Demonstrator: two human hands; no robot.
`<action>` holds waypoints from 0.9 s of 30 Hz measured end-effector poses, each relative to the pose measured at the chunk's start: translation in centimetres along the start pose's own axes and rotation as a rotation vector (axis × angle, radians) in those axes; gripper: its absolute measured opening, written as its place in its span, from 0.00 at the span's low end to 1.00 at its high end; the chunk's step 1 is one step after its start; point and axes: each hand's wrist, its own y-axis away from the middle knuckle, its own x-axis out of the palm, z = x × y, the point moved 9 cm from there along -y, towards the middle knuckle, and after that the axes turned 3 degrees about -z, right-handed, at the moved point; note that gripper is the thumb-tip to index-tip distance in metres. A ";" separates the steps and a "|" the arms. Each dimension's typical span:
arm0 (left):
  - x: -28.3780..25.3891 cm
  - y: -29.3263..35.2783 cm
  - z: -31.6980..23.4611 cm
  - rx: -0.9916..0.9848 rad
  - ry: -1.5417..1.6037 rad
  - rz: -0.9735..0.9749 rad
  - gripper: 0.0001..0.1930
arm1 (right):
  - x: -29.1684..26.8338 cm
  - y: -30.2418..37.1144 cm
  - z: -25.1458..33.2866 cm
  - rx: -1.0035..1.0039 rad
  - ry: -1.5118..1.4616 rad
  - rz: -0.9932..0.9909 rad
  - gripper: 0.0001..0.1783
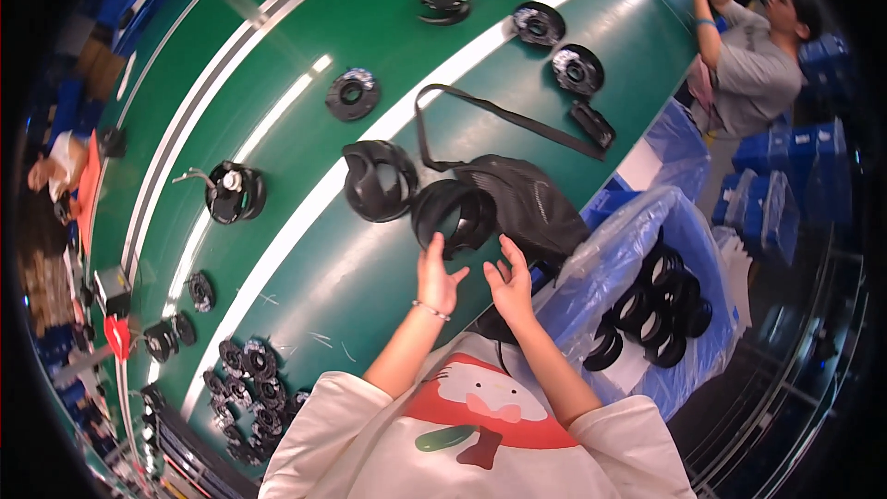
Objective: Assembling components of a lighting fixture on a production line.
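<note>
In front of me on the green work surface stands a black ring-shaped plastic housing (453,214). My left hand (436,279) reaches to its near edge, fingers stretched and thumb apart; the fingertips overlap the rim, and whether they press on it I cannot tell. My right hand (510,286) is open beside the housing's right end, fingers spread and nothing in them. Just left of that housing sits a second black curved housing (380,180). A black bag (522,203) with a long strap lies right behind my hands.
On the green conveyor lie a black ring part (352,94) and motor assemblies with wires (235,192). Several small black parts (254,393) cluster at lower left. A blue plastic-lined bin (679,379) at right holds black rings. Another person (753,65) works at the far right.
</note>
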 end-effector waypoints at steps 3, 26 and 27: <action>1.1 0.3 -0.2 -0.121 0.090 0.071 0.27 | -2.4 2.0 2.8 -0.080 0.021 -0.001 0.29; 7.0 1.3 -17.1 1.230 -1.367 -0.240 0.49 | 2.6 -3.9 10.6 -0.654 0.658 0.046 0.39; 7.5 1.5 -16.7 1.293 -1.396 -0.167 0.47 | 3.3 -4.7 10.5 -0.665 0.658 0.053 0.39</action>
